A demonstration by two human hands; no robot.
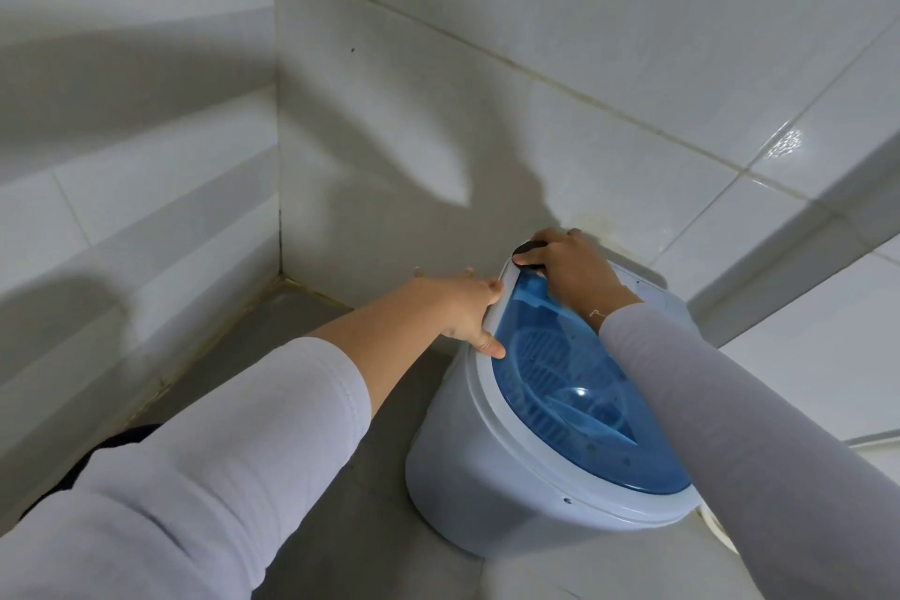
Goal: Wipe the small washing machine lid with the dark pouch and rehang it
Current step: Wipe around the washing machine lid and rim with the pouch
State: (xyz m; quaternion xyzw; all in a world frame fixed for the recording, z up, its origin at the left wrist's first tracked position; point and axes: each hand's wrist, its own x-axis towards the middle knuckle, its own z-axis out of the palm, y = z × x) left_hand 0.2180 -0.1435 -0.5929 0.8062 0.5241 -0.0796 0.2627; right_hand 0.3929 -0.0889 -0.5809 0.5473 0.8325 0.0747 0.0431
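A small white washing machine (pixel 467 477) stands on the grey floor by the tiled wall. Its lid (pixel 584 414) is translucent blue with a white rim. My left hand (pixel 462 307) rests on the lid's left rim, thumb on the blue part, fingers spread along the edge. My right hand (pixel 570 270) presses a dark pouch (pixel 528 251) against the far end of the lid near the wall. Only a small black part of the pouch shows under my fingers. Both arms wear white sleeves.
White tiled walls meet in a corner (pixel 280 229) to the left of the machine. Grey floor (pixel 311 307) runs along the wall. A white ledge (pixel 779 258) crosses at the right. A dark patch of clothing (pixel 97 453) shows at lower left.
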